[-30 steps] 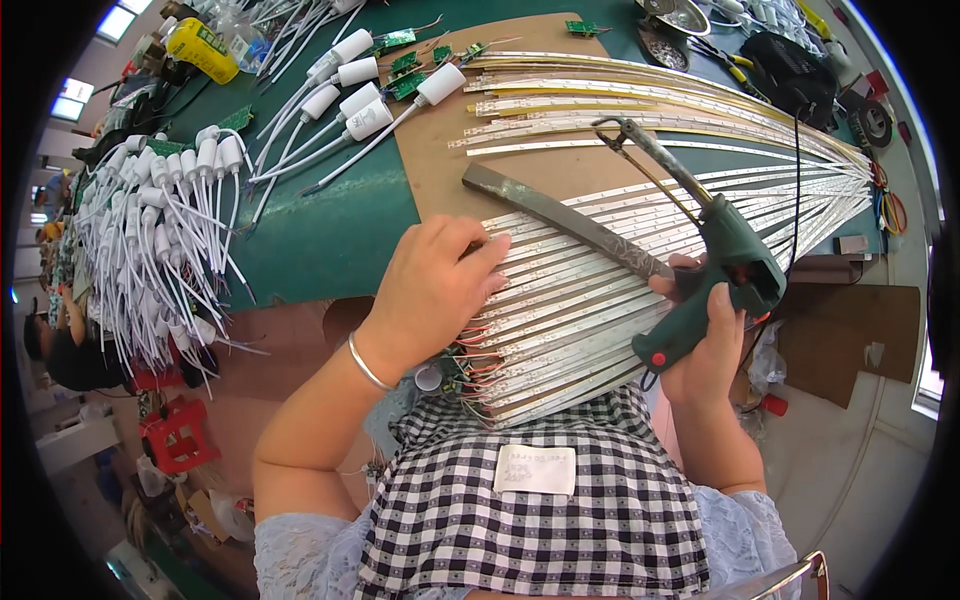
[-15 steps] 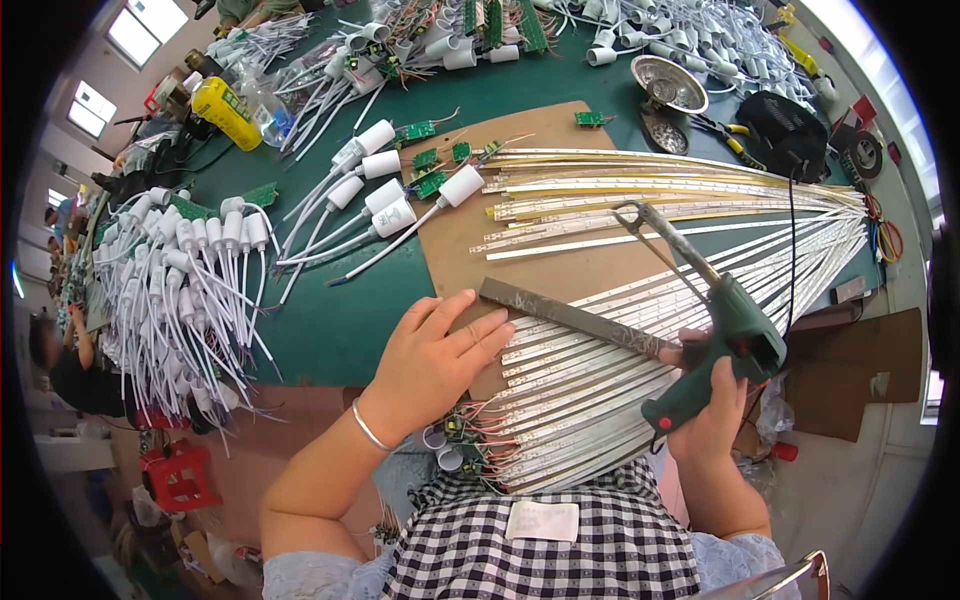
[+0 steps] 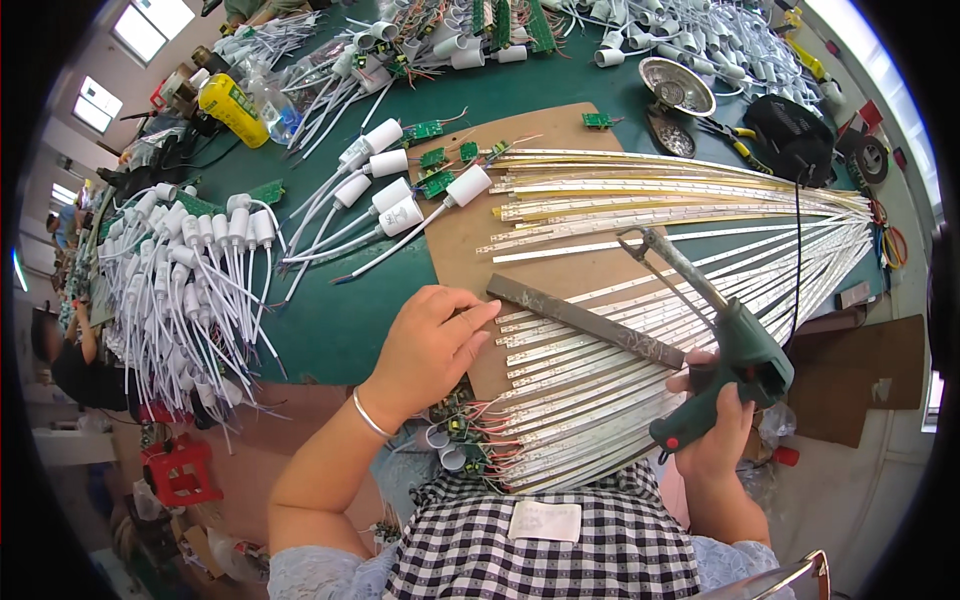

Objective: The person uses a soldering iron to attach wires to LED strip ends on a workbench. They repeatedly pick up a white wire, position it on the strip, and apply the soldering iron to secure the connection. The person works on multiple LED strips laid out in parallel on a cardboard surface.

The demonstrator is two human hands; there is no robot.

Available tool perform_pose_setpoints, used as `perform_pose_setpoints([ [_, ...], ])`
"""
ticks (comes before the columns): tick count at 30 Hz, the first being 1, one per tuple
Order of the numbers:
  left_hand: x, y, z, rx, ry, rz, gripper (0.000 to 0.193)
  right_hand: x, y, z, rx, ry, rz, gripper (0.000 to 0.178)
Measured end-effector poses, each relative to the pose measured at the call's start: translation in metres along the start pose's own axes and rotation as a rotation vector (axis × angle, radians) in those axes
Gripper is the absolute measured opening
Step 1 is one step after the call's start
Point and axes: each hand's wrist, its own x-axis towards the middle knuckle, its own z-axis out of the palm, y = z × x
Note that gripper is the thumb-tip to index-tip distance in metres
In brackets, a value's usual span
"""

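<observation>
My right hand (image 3: 712, 430) grips a dark green soldering gun (image 3: 752, 350), its long metal barrel pointing up and left over the strips. My left hand (image 3: 425, 345) is palm down with bent fingers slightly apart. Its fingertips rest by the left ends of the lower LED strips (image 3: 590, 370), close to the upper end of a dark grey flat bar (image 3: 580, 318). This bar lies slantwise across the strips, which fan out from a bundle at the right. Small circuit boards with red wires (image 3: 465, 425) sit at the strips' lower left ends.
White lamp caps with cables (image 3: 395, 215) and small green boards (image 3: 437, 183) lie beyond my left hand. A larger pile of caps (image 3: 190, 260) is at the left. A metal bowl (image 3: 678, 88), pliers (image 3: 735, 145) and a black cord (image 3: 798, 260) are on the right.
My left hand has drawn back a little to the left, with its fingers more bent and closer together. The soldering gun stays in my right hand; the view has shifted slightly.
</observation>
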Motion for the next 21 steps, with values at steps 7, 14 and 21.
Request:
perform_pose_setpoints([
  [7,0.019,-0.025,-0.018,0.294,0.121,-0.019,0.020,-0.007,-0.007,-0.012,-0.021,-0.020,0.010,0.049],
  [14,0.030,-0.074,-0.010,0.550,0.138,-0.197,0.016,-0.012,-0.008,-0.016,0.026,-0.008,0.019,0.047],
  [21,0.016,-0.067,-0.027,0.634,0.247,-0.278,0.009,-0.013,-0.010,-0.014,0.009,-0.027,0.007,0.045],
])
